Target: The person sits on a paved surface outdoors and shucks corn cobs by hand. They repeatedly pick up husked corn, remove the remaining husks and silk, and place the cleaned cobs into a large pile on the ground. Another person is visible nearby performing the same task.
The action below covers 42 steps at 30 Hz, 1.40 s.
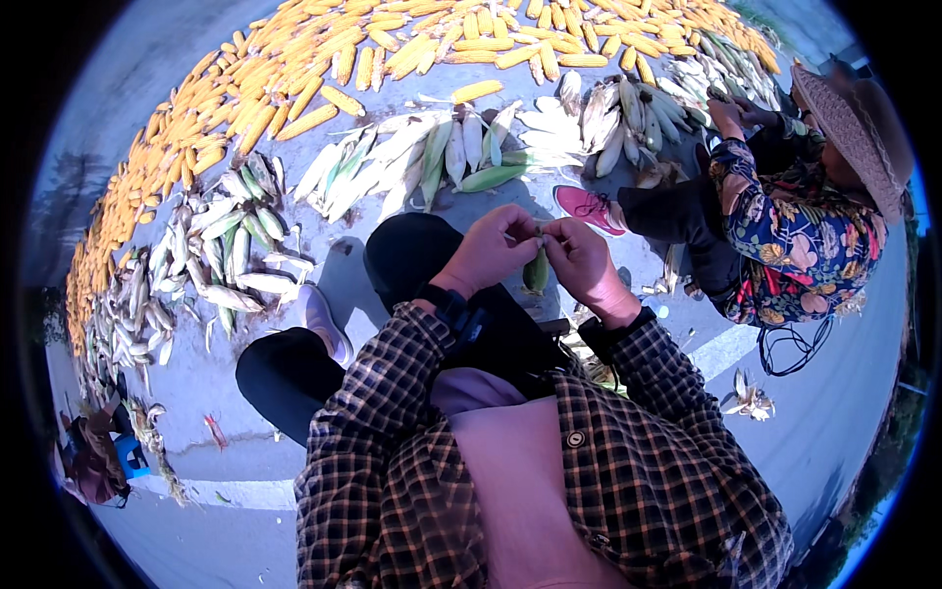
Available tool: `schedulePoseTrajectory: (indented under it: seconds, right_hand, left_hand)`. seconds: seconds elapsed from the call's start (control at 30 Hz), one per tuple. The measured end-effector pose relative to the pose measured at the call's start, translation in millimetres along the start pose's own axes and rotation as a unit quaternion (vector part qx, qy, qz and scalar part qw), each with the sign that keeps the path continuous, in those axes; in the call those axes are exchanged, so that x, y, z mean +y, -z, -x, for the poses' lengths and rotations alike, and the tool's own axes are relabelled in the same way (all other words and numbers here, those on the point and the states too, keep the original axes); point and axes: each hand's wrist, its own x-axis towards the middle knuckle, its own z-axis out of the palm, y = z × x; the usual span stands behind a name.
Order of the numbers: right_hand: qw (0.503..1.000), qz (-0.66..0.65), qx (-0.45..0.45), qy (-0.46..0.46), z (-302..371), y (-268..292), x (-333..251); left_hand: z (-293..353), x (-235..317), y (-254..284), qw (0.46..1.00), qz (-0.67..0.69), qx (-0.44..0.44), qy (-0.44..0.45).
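Lead: Any hazard to log first?

Recorder: Log a possible drop. Find the green-husked corn ear (536, 273) hanging below the joined fingertips, near the dark trousers (407, 260), with no palm visible beneath. Judge a fall to the grey pavement (196, 388) possible, through a loosened pinch or a torn husk tip.

Lead: Any second risk?

Recorder: Note a chance of a ragged tear, with strips left clinging to the ear. Attribute to an uneven or too-sharp pull at so small a hold.

Lead: And condition of the hands?

Recorder: Record for the left hand (496, 245) a closed pinch of thumb and forefinger at the ear's upper end, with the other fingers curled inward. Record for the right hand (584, 260) a similar closed pinch, from the opposite side. Cannot tell from this view the share of weight on each.

Lead: Surroundings?

Recorder: Place a pile of husk-covered ears (456, 152) ahead, with bare yellow ears (275, 88) beyond. Enter also a co-worker in a flowered top (795, 236), seated at right, well apart from the held ear.
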Motion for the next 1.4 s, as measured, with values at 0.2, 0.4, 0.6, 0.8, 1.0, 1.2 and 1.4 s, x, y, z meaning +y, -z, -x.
schedulePoseTrajectory:
  seconds: [0.2,0.4,0.6,0.8,1.0,1.2,1.4]
  right_hand:
    - [0.999,0.036,-0.005,0.037,2,1,2]
    - [0.997,0.051,-0.023,0.061,1,5,-1]
    - [0.996,0.070,-0.040,0.044,-2,3,-9]
    - [0.997,0.063,-0.038,0.029,-6,-6,-3]
    - [0.999,0.024,-0.030,0.000,-9,-9,0]
    - [1.000,0.013,-0.022,-0.002,-8,-10,3]
    - [0.997,-0.070,-0.013,-0.026,-5,-6,10]
  left_hand:
    - [1,0,1,1.000,-0.015,-0.019,0.014]
    - [3,-2,2,1.000,0.011,-0.015,0.019]
    - [5,7,6,0.998,-0.017,-0.031,0.049]
    - [2,6,11,0.991,0.049,-0.054,0.112]
    - [-2,6,11,0.991,0.053,-0.051,0.116]
    - [-3,8,11,0.989,0.057,-0.058,0.124]
    - [-2,11,11,0.990,0.075,-0.036,0.111]
